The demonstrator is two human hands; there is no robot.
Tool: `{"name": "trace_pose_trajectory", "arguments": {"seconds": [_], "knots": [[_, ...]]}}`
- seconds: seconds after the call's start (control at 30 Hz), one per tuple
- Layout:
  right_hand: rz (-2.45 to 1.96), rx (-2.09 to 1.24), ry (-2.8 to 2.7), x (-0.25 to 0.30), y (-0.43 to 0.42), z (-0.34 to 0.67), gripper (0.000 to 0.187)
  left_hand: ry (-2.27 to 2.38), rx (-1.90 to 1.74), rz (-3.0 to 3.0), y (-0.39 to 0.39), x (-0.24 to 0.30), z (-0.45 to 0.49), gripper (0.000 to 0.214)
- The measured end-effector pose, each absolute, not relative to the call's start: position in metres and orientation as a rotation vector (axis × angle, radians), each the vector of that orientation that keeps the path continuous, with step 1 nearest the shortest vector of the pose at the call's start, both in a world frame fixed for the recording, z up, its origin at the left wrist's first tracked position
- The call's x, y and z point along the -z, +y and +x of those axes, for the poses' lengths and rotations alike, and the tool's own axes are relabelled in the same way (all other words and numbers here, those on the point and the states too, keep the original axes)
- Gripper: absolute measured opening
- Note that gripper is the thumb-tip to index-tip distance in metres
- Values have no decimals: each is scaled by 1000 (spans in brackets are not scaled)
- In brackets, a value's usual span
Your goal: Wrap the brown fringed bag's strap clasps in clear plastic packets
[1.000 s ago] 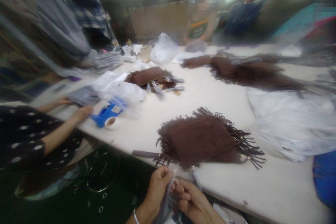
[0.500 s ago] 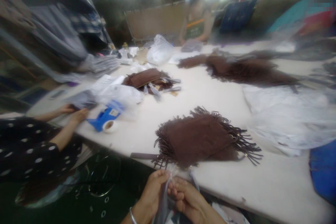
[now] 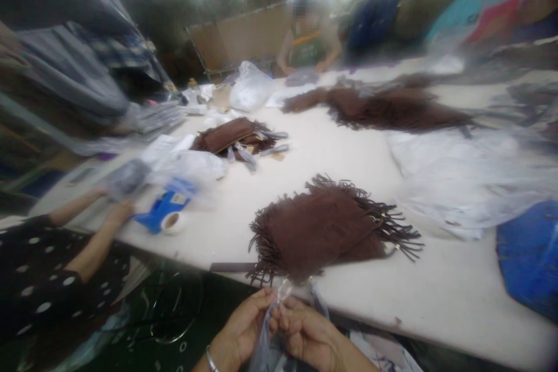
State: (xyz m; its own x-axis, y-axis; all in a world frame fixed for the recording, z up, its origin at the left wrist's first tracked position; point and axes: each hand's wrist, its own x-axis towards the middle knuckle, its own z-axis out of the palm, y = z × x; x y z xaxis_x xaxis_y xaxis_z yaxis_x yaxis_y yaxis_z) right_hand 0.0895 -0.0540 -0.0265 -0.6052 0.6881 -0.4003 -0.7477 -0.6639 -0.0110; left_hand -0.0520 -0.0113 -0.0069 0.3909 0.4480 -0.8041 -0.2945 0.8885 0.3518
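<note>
Both of my hands are together at the table's near edge, just below a brown fringed bag (image 3: 322,221) that lies flat. My left hand (image 3: 244,325), with a silver bangle at the wrist, pinches a clear plastic wrap (image 3: 264,337) near a small metal clasp at the bag's lower edge. Closed on the same plastic from the other side is my right hand (image 3: 307,328). The plastic hangs down between the hands over the edge. What exactly lies under the fingertips is blurred. A dark strap (image 3: 233,267) sticks out left of the bag.
At left, a co-worker's hands (image 3: 117,215) are by a blue tape dispenser (image 3: 163,212). More brown fringed bags (image 3: 229,133) lie farther back. White plastic sheets (image 3: 457,180) and a blue object (image 3: 529,256) are at right. Another person (image 3: 307,46) is across the table (image 3: 349,154).
The view has shifted slightly, so most things sit a little farther left. My hands keep their hold on the plastic, fingers moving slightly. The co-worker's hands have shifted a little.
</note>
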Motion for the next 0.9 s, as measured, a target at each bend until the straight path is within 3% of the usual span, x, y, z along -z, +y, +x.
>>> {"name": "trace_pose_trajectory", "arguments": {"seconds": [0.17, 0.33, 0.57, 0.73, 0.9], "knots": [[-526, -2281, 258, 30, -52, 88, 49, 1129, -454, 225, -12, 3, -54, 16], [-833, -2188, 82, 47, -59, 82, 17, 1198, -526, 573, -15, 4, -51, 24], [-1111, -2016, -32, 42, -64, 85, 39, 1418, -599, 1475, -24, 5, -46, 20], [-1287, -1908, 27, 34, -56, 77, 48, 1374, -446, 2191, -41, 10, -45, 30], [-1351, -1832, 0, 40, -55, 73, 48, 1416, -428, 2106, -43, 11, -43, 28]]}}
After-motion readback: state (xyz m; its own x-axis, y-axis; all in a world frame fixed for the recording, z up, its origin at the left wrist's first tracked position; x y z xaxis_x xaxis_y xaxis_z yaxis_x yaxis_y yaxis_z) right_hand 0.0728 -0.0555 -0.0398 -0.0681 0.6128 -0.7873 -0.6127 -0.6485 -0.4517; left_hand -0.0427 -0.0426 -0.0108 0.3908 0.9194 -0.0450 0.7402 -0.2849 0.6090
